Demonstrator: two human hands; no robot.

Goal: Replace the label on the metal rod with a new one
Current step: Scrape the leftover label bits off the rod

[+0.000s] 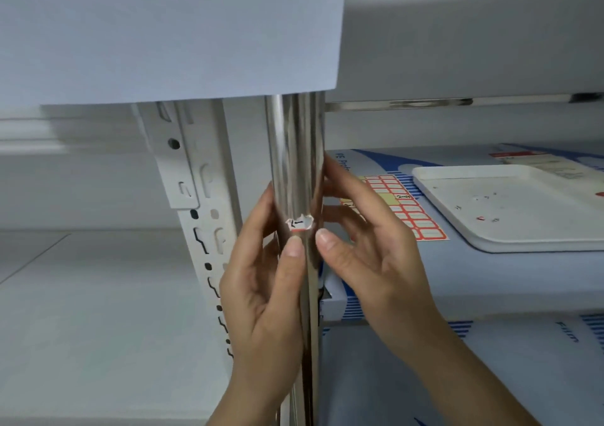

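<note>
A shiny vertical metal rod (294, 151) runs down the middle of the view. A torn scrap of a white label with a red edge (299, 223) is stuck on it at hand height. My left hand (261, 295) wraps the rod from the left, thumb tip pressed just under the scrap. My right hand (369, 249) cups the rod from the right, with its thumb tip beside the scrap's lower right. A sheet of red-bordered blank labels (402, 206) lies on the shelf behind my right hand.
A white tray (510, 210) holding small torn label bits sits on the blue-and-white shelf surface (490, 275) at right. A white slotted shelf upright (202, 216) stands left of the rod. A white paper sheet (170, 30) hangs above.
</note>
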